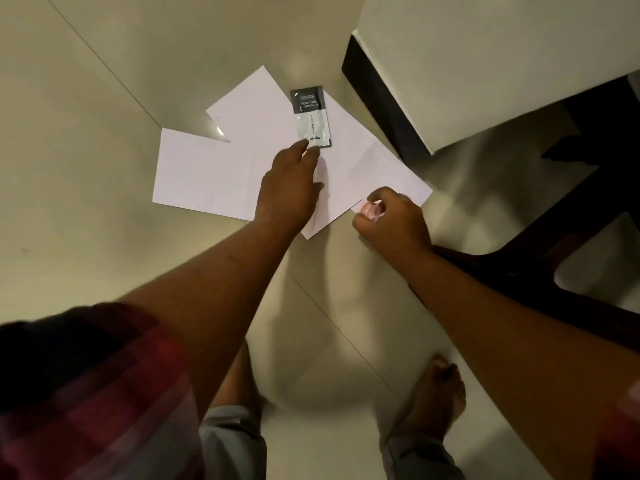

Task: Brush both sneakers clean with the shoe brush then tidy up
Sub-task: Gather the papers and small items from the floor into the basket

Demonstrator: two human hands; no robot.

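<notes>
Touching sachet (311, 116) near end w/ straight L hand (287, 192) fingers — R hand (398, 223) grips small clear item (370, 208).

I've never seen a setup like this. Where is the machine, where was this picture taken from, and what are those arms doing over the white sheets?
There is no machine here: a person wears one wide-angle camera on the head, looking down, so you see their own arms and bare feet. On the tiled floor lie overlapping white paper sheets, and a small black-and-clear sachet rests on them. The left hand reaches out with straight fingers that touch the sachet's near edge. The right hand is curled round a small clear pinkish object; I can't tell what it is. At the right stands dark furniture with a white top. No sneakers or brush show.
</notes>
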